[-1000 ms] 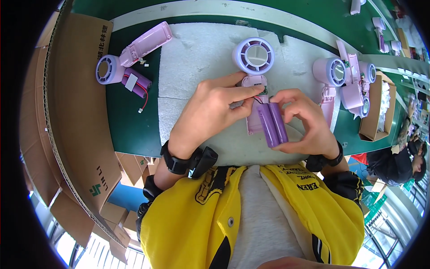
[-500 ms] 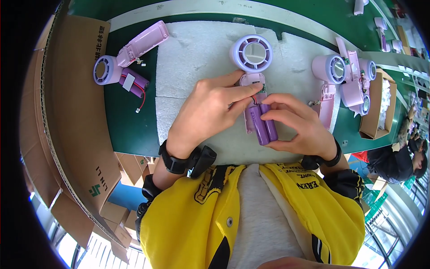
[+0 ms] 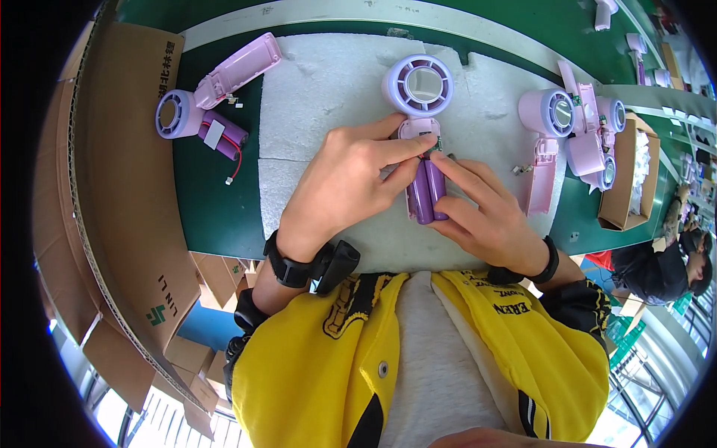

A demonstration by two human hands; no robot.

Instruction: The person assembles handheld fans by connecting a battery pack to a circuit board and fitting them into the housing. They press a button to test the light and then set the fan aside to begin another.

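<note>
A lilac handheld fan (image 3: 441,69) lies in front of me, its round head away from me and its handle opened. Along the handle sits a purple two-cell battery pack (image 3: 423,201), roughly in line with it. My left hand (image 3: 340,175) grips the fan near its neck, index fingertip pressed by the small green circuit board. From the right, my right hand (image 3: 493,216) holds the side of the battery pack, its index fingertip close to the left one. Wires between pack and board are mostly hidden under my fingers.
White foam sheet (image 3: 321,82) covers the green bench (image 3: 213,216). An opened fan (image 3: 179,116) with its battery lies left, beside a tall cardboard box (image 3: 131,172). More fan parts (image 3: 541,112) and a small carton (image 3: 624,194) stand right. A person (image 3: 665,272) sits far right.
The battery pack has moved up toward the fan head and straightened along the handle. My right index finger has shifted up to the board's edge; the left hand stays nearly still.
</note>
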